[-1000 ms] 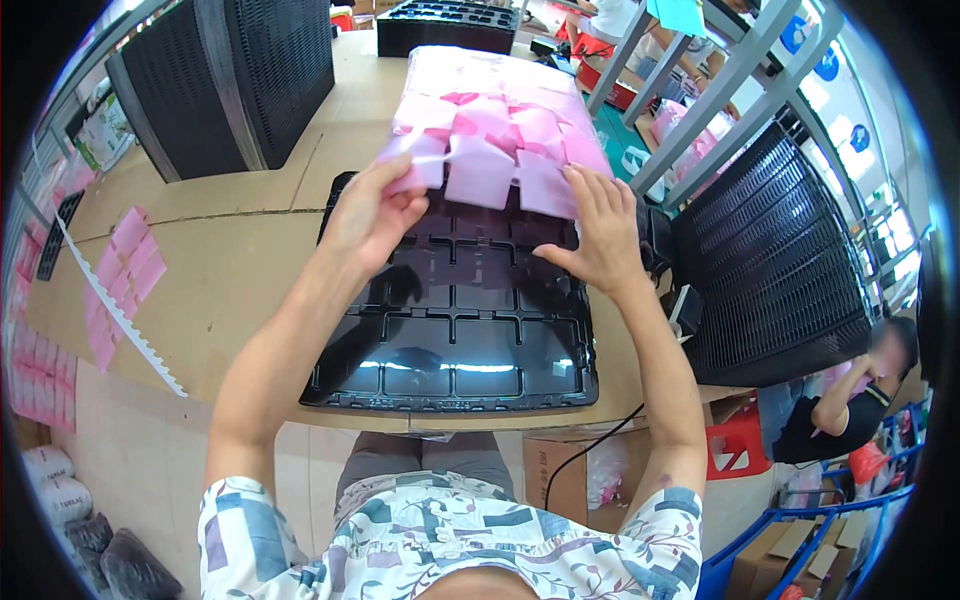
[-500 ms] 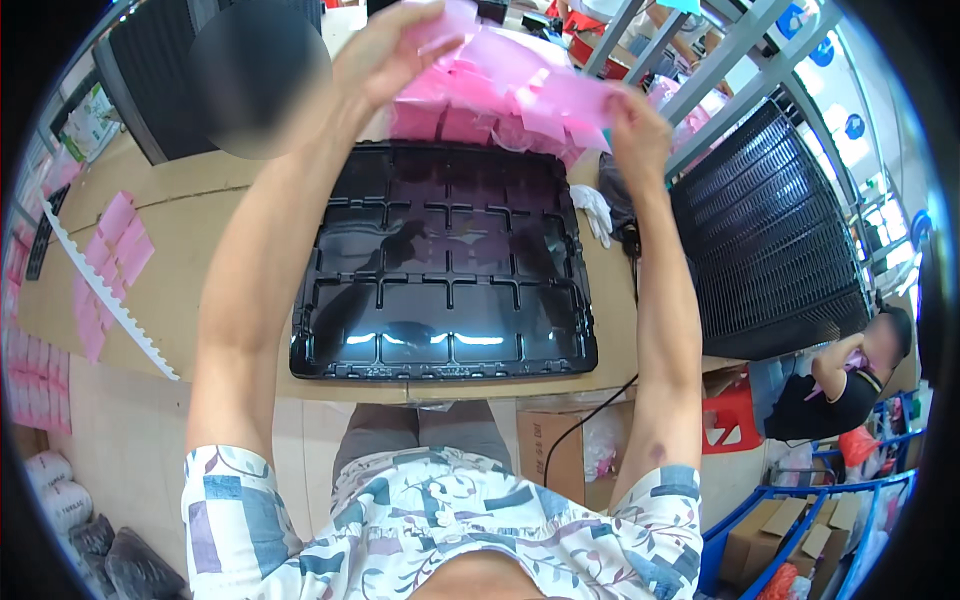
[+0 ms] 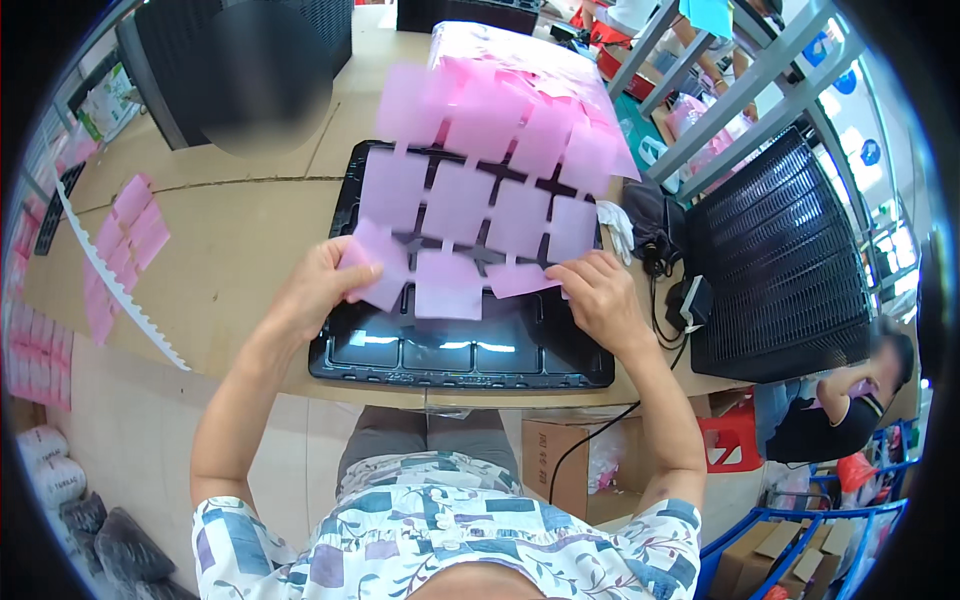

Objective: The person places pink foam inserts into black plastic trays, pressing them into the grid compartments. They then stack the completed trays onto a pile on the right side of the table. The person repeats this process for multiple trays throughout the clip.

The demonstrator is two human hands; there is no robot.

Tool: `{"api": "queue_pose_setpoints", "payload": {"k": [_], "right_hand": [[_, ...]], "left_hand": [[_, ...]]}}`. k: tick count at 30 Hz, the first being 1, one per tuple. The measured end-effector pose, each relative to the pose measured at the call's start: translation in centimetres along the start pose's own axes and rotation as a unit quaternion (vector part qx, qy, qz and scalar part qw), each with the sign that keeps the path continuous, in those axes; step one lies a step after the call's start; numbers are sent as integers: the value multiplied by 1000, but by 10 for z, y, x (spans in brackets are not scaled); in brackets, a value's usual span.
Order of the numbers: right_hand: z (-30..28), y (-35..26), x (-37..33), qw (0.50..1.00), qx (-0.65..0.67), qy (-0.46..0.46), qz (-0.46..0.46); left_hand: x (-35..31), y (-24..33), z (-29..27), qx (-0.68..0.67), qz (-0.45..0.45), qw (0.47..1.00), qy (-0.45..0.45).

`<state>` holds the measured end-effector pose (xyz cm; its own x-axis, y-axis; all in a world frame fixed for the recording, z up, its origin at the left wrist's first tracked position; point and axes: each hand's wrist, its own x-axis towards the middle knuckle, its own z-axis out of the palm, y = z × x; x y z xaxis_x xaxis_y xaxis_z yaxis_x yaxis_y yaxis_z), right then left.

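A thin pink sheet of joined squares spreads over the black moulded plastic tray, covering most of its far part. My left hand pinches the near left corner square of the sheet, which tilts and folds under the pull. The near right corner is pinched in my right hand, close to the tray's right side. Toward the back, the sheet's far rows overlap a stack of pink sheets behind the tray. Shallow compartments of the tray show along its near edge.
Stacked black trays stand at the right, beside a cable and a small black device. A white glove lies right of the tray. A white toothed strip and pink pieces are at left. Another person sits at far right.
Both hands have come down and toward me from the far stack, drawing the pink sheet over the tray, which was uncovered before.
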<state>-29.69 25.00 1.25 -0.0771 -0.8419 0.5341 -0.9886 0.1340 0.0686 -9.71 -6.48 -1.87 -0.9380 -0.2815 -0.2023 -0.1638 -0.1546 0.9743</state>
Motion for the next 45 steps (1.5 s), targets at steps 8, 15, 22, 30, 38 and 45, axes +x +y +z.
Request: {"api": "queue_pose_setpoints", "payload": {"k": [8, 15, 22, 30, 38, 45], "right_hand": [[-14, -22, -15, 997, 46, -38, 48], [-22, -23, -42, 991, 35, 8, 130], [-18, -25, -69, 989, 51, 2, 140], [-26, -32, -75, 996, 14, -18, 84], [-32, -39, -73, 997, -10, -59, 45], [-37, -44, -74, 995, -25, -76, 57]], "left_hand": [[-44, 5, 31, 117, 149, 970, 152], [-31, -13, 15, 157, 102, 974, 130], [-39, -8, 21, 226, 85, 959, 149], [-59, -7, 24, 306, 93, 932, 171], [-68, -5, 34, 446, 148, 865, 179], [-64, -4, 37, 448, 151, 864, 176]]}}
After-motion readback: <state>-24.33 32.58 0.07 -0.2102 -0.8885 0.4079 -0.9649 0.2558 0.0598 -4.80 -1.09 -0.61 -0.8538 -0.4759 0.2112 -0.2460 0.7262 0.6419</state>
